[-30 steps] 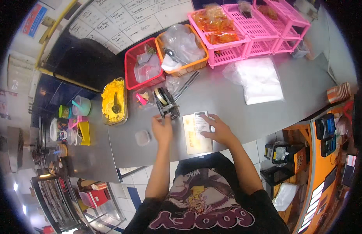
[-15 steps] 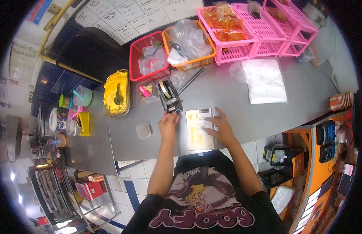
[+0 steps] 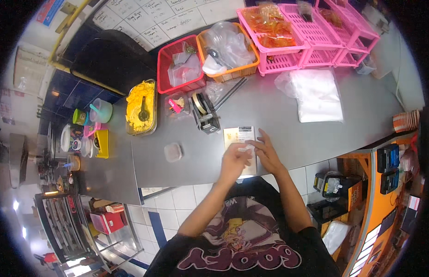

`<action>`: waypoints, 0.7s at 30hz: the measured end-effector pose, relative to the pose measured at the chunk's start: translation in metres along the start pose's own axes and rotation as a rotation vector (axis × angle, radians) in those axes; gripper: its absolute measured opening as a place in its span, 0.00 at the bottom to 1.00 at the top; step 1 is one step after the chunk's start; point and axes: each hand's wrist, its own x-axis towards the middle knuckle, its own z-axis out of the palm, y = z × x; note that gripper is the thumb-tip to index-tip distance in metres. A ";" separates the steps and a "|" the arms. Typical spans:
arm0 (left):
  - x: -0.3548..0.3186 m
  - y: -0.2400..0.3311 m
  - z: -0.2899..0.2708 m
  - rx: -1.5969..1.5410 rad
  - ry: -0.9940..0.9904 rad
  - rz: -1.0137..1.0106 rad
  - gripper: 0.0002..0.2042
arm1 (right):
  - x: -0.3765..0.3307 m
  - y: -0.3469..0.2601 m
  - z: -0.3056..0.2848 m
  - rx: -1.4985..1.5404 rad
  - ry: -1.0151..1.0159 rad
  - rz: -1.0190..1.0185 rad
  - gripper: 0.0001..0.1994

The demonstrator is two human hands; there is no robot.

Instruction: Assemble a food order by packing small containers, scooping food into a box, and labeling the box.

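Note:
My left hand (image 3: 235, 162) is pinched over a flat cream paper packet (image 3: 230, 136) at the counter's front edge. A small pale strip that looks like clear tape (image 3: 246, 148) shows at its fingertips. My right hand (image 3: 268, 156), fingers apart, rests at the packet's right side, its fingertips close to the left hand's. Between them and beyond lies a white printed slip (image 3: 246, 132) on the packet, partly covered by both hands. Farther off to the left stands a black tape dispenser (image 3: 206, 115) with a roll in it, untouched.
A small lidded tub (image 3: 173, 152) sits left of my hands. Behind are a glass dish of yellow spread (image 3: 136, 127), a red basket (image 3: 164, 85), an orange basket (image 3: 242, 72) and pink racks (image 3: 281, 64). White plastic bags (image 3: 318, 99) lie at right on the steel counter (image 3: 288, 138).
My left hand has left the front of the tape dispenser and moved right, over the packet, meeting my right hand. The right hand has shifted only slightly.

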 end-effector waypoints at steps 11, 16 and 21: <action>-0.008 -0.026 -0.021 0.953 0.010 0.292 0.13 | 0.000 -0.002 -0.002 0.096 -0.003 0.002 0.22; -0.027 -0.017 -0.005 1.287 -0.115 0.401 0.17 | 0.003 0.004 -0.003 0.088 -0.043 -0.050 0.24; -0.043 0.014 -0.007 1.222 -0.127 0.427 0.16 | 0.006 0.013 -0.003 0.102 -0.058 -0.038 0.23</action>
